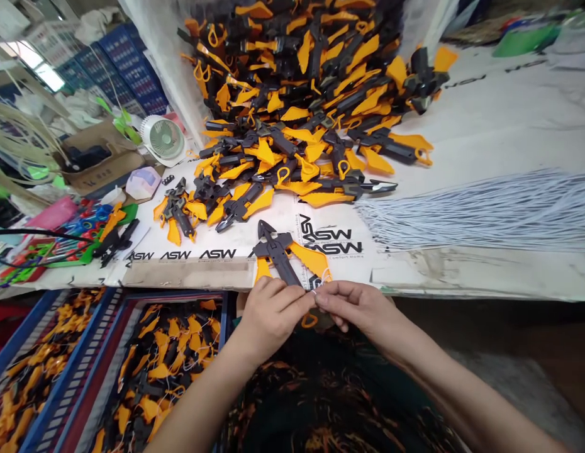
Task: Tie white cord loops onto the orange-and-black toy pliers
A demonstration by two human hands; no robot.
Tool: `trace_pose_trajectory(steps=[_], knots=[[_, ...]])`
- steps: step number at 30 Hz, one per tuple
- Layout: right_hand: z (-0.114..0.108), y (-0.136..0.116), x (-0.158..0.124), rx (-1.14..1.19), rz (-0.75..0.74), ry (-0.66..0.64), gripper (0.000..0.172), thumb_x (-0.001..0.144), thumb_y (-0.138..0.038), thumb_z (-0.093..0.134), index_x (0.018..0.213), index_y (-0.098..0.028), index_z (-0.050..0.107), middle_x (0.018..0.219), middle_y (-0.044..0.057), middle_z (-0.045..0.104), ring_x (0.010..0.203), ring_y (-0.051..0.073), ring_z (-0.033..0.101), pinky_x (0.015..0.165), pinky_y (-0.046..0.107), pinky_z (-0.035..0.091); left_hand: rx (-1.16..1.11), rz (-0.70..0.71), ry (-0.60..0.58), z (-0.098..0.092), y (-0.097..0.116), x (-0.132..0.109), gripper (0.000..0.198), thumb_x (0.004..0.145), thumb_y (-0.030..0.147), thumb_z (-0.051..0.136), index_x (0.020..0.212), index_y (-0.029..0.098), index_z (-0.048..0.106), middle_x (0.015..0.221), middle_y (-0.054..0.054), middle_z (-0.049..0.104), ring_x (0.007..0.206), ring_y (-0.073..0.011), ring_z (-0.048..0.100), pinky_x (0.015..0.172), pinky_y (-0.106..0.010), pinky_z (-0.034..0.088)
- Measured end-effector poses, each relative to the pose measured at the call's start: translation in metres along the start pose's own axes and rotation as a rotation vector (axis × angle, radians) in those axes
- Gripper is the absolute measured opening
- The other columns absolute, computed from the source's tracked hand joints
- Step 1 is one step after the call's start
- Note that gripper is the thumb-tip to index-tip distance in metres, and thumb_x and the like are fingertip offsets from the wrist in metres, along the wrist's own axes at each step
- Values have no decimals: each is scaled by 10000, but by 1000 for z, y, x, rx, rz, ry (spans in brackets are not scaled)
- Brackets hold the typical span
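A black and orange winged plastic toy (284, 261) lies at the table's front edge, its pointed black tip facing away from me. My left hand (277, 308) is closed over its near end, the fingers bent across the black body. Beside it, my right hand (356, 305) pinches a thin white string (314, 291) close to the left fingertips. The string loops up near the toy's right orange wing (316, 259). Below my fingers an orange ring (309, 321) shows. The near end of the toy is partly hidden by my hands.
A large heap of similar toys (292, 135) spills from a white bag ahead. White strings (481, 211) lie bundled at the right. Blue crates (221, 314) holding more toys stand below the table at the left. A small fan (164, 138) and a cardboard box (97, 157) stand at the back left.
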State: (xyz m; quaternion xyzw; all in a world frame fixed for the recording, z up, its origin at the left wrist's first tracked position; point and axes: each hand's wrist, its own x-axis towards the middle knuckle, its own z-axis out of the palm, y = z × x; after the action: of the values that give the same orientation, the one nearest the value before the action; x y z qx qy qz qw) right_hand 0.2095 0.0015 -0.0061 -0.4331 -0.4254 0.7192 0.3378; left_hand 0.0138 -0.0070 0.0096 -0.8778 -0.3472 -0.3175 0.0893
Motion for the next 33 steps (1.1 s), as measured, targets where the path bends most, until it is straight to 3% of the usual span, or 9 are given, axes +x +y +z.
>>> trace_pose_trajectory(steps=[5, 8, 12, 14, 17, 21, 26, 29, 33], knots=[[6, 3, 1, 58, -68, 24, 500, 686, -609, 797, 836, -152, 662, 674, -10, 566, 506, 77, 404, 455, 203, 335, -84, -60, 87, 4, 1, 3, 90, 887, 190, 680, 951, 240, 717, 827, 4, 769, 725, -144, 623, 696, -306, 395], [13, 7, -2, 5, -240, 65, 427, 816, -595, 687, 850, -174, 627, 647, -24, 521, 500, 96, 404, 463, 224, 355, -398, -442, 132, 8, 11, 8, 94, 868, 266, 700, 793, 212, 713, 725, -10, 730, 677, -144, 620, 668, -293, 417], [15, 7, -6, -361, -647, 181, 199, 989, -346, 509, 879, -213, 608, 763, 18, 598, 671, 155, 558, 628, 268, 457, -1126, -1095, -59, 7, 20, 15, 365, 780, 513, 731, 690, 171, 643, 629, -7, 631, 556, -115, 510, 558, -252, 382], [12, 4, -8, -511, -804, 182, 159, 994, -237, 482, 911, -223, 617, 857, 36, 645, 783, 171, 607, 717, 279, 472, -1341, -1218, -136, 4, 19, 18, 459, 714, 599, 746, 676, 163, 609, 600, 7, 585, 516, -92, 443, 527, -234, 349], [7, -2, -7, -581, -769, 136, 148, 978, -233, 508, 914, -224, 641, 865, 33, 671, 800, 177, 626, 732, 282, 478, -1147, -1138, -141, -2, 15, 18, 406, 728, 535, 764, 692, 158, 618, 616, 15, 575, 553, -93, 455, 551, -224, 356], [2, -7, -4, -443, -417, 27, 245, 927, -411, 565, 859, -204, 677, 739, 19, 656, 657, 165, 594, 605, 268, 470, -765, -793, -82, -2, 8, 11, 227, 845, 359, 708, 727, 170, 667, 695, -5, 633, 655, -125, 558, 616, -236, 421], [-1, -9, -1, -255, -143, -136, 378, 818, -563, 631, 789, -186, 643, 637, -13, 574, 529, 119, 503, 493, 228, 412, -613, -441, 11, 5, 3, 3, 177, 888, 342, 685, 795, 195, 715, 763, -35, 706, 725, -149, 633, 693, -273, 480], [2, -7, 0, -226, -88, -157, 365, 801, -547, 635, 753, -190, 573, 596, -34, 521, 483, 99, 449, 459, 209, 373, -580, -465, 37, 6, 7, 3, 143, 871, 307, 704, 784, 194, 706, 750, -27, 705, 713, -147, 633, 680, -267, 476], [11, 5, 2, -317, -273, 35, 265, 828, -454, 581, 755, -202, 542, 586, -42, 476, 506, 111, 430, 466, 215, 358, -561, -658, 22, 6, 22, 3, 106, 872, 209, 640, 779, 190, 686, 739, -21, 687, 680, -141, 617, 645, -255, 466]])
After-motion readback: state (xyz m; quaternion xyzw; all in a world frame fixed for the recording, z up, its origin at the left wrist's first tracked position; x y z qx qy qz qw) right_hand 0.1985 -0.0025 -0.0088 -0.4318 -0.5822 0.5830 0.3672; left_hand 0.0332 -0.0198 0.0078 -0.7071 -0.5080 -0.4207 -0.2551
